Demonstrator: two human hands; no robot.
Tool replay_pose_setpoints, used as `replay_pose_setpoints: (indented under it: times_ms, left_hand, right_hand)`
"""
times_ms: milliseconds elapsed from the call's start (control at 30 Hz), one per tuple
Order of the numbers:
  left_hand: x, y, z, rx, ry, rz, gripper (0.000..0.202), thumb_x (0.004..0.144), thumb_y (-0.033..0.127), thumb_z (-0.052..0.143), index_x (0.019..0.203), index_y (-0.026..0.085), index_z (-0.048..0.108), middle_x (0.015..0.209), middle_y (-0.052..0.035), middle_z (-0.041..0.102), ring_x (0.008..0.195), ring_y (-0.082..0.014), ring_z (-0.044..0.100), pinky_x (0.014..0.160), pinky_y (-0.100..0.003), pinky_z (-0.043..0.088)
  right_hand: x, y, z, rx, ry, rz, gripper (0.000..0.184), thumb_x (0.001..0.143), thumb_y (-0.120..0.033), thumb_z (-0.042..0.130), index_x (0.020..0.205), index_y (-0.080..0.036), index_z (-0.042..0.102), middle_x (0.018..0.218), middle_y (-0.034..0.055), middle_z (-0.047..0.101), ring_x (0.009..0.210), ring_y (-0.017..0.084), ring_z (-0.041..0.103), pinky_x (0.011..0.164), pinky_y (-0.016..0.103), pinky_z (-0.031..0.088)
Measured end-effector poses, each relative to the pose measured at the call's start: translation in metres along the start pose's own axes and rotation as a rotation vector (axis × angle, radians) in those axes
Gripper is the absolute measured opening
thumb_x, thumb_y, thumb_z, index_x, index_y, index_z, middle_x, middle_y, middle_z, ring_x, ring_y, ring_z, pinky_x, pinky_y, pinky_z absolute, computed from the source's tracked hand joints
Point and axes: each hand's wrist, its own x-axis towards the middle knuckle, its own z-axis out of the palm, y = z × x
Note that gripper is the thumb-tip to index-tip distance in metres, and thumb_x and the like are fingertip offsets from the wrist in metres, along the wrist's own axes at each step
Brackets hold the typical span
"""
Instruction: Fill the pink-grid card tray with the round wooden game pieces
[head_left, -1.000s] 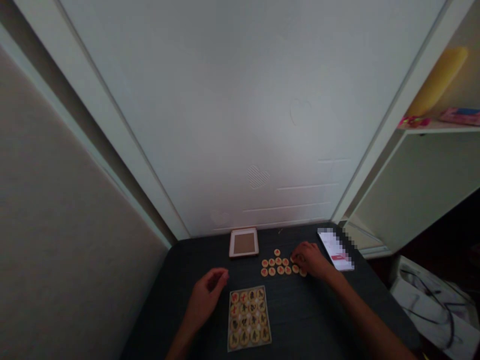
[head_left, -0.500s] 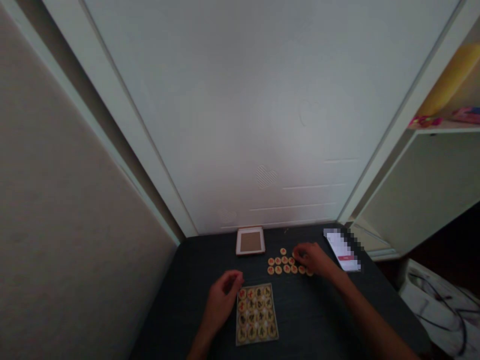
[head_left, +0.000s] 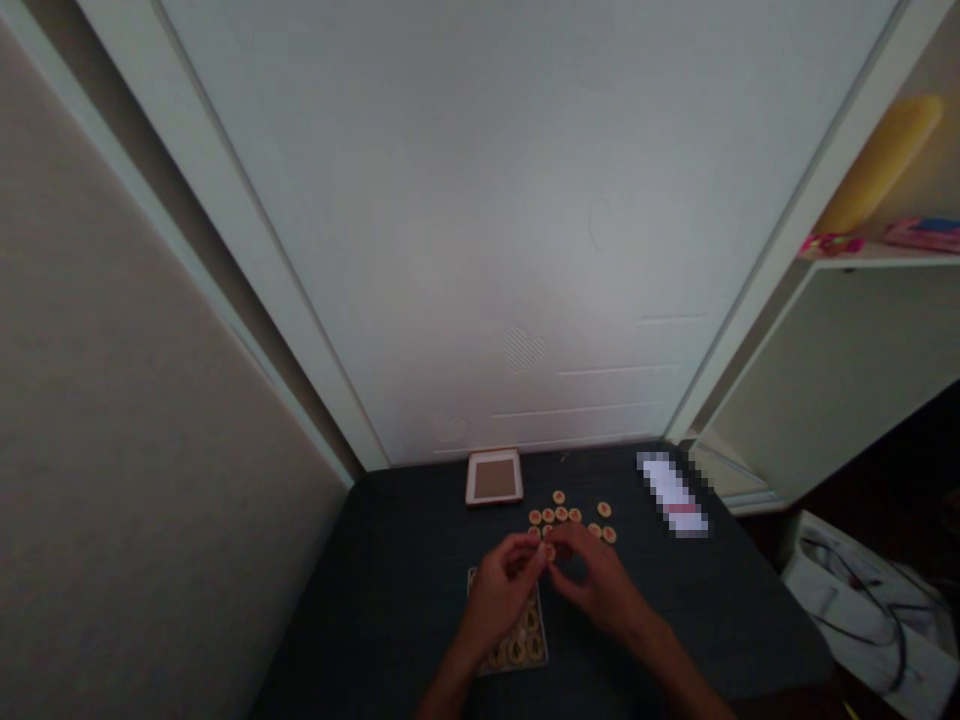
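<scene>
Both hands meet over the far end of the tray of xiangqi pieces (head_left: 517,645), near the desk's (head_left: 390,560) front edge. Left hand (head_left: 501,598) and right hand (head_left: 600,588) are curled narrow, fingertips almost touching. A round xiangqi piece (head_left: 550,552) sits right between the fingertips; it looks pinched there, but I can't tell which hand actually carries it.

Step in hand, as I read it: one disc passing between the hands above the tray, with the loose discs being sorted against it. Next move would call for a clean single-hand grip on that disc and a clear view of the tray cells, which the left hand largely covers now.

Loose pieces (head_left: 570,518) lie in a short cluster just beyond the fingertips, toward the desk's far edge, apart from the hands. The box lid (head_left: 493,478), square and brown inside, sits at the far edge, left of the cluster. A pixelated flat item (head_left: 673,495) lies at the far right corner, well apart from both hands.
</scene>
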Motion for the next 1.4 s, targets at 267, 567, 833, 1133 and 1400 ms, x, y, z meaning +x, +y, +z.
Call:
replay_pose_setpoints:
  times_ms: [267, 567, 833, 1133, 1400]
  left_hand:
    - [-0.013, -0.005, -0.008, -0.004, -0.002, -0.040, 0.040, 0.087, 0.056, 0.064, 0.105, 0.020, 0.069, 0.099, -0.0077, 0.079, 0.092, -0.0244, 0.075, 0.083, -0.034, 0.059]
    - [-0.033, -0.015, -0.042, 0.345, 0.057, 0.100, 0.025, 0.091, 0.038, 0.063, 0.113, 0.027, 0.069, 0.108, -0.0041, 0.076, 0.097, -0.0216, 0.071, 0.091, -0.034, 0.056]
    - [-0.034, -0.038, -0.070, 0.629, 0.117, 0.271, 0.016, 0.090, 0.029, 0.064, 0.103, 0.027, 0.072, 0.118, -0.0067, 0.070, 0.119, -0.0263, 0.059, 0.105, -0.044, 0.047]
    - [-0.021, -0.046, -0.072, 0.709, 0.034, 0.207, 0.018, 0.087, 0.030, 0.067, 0.104, 0.028, 0.072, 0.109, -0.0046, 0.073, 0.106, -0.0259, 0.063, 0.098, -0.043, 0.048]
    - [-0.024, -0.044, -0.075, 0.720, 0.032, 0.236, 0.020, 0.091, 0.035, 0.065, 0.109, 0.030, 0.070, 0.110, -0.0030, 0.073, 0.106, -0.0243, 0.065, 0.098, -0.042, 0.048]
  right_hand:
    - [-0.021, 0.000, 0.027, 0.194, 0.124, 0.227, 0.025, 0.089, -0.043, 0.068, 0.108, -0.027, 0.070, 0.101, 0.0056, 0.073, 0.089, 0.023, 0.068, 0.084, 0.037, 0.056]
    - [-0.015, 0.007, 0.053, 0.445, 0.134, 0.444, 0.040, 0.081, -0.060, 0.071, 0.095, -0.023, 0.072, 0.090, 0.0051, 0.074, 0.084, 0.024, 0.069, 0.079, 0.037, 0.056]
    - [-0.018, 0.020, 0.063, 0.530, 0.126, 0.492, 0.039, 0.079, -0.061, 0.072, 0.088, -0.023, 0.066, 0.082, 0.0021, 0.069, 0.072, 0.021, 0.067, 0.068, 0.033, 0.055]
    - [-0.020, 0.025, 0.055, 0.569, 0.064, 0.512, 0.043, 0.083, -0.062, 0.068, 0.102, -0.024, 0.071, 0.092, 0.0039, 0.072, 0.082, 0.023, 0.070, 0.076, 0.035, 0.057]
    - [-0.020, 0.022, 0.053, 0.637, 0.035, 0.579, 0.046, 0.080, -0.059, 0.073, 0.107, -0.022, 0.068, 0.087, 0.0044, 0.076, 0.085, 0.024, 0.072, 0.076, 0.034, 0.055]
